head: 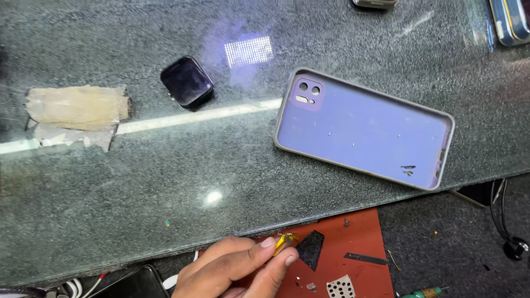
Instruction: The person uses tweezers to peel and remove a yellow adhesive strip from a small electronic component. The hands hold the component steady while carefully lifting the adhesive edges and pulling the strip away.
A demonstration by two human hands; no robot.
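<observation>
One hand, fingers pinching a small yellow part over the red mat; lilac phone case and smartwatch body lie apart on the tabletop

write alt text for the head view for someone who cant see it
One hand pinches a small yellow part over a red work mat. Beyond it, on a grey speckled glass-topped counter, lie an empty lilac phone case, a small black square screen and a taped beige patch.

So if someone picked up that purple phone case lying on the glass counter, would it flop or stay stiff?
The purple phone case lies empty and open side up, so it is probably light. Its thin grey rim suggests it would bend somewhat. On the smooth glass counter it would likely slide, not roll, and tiny screws inside could spill.
</observation>
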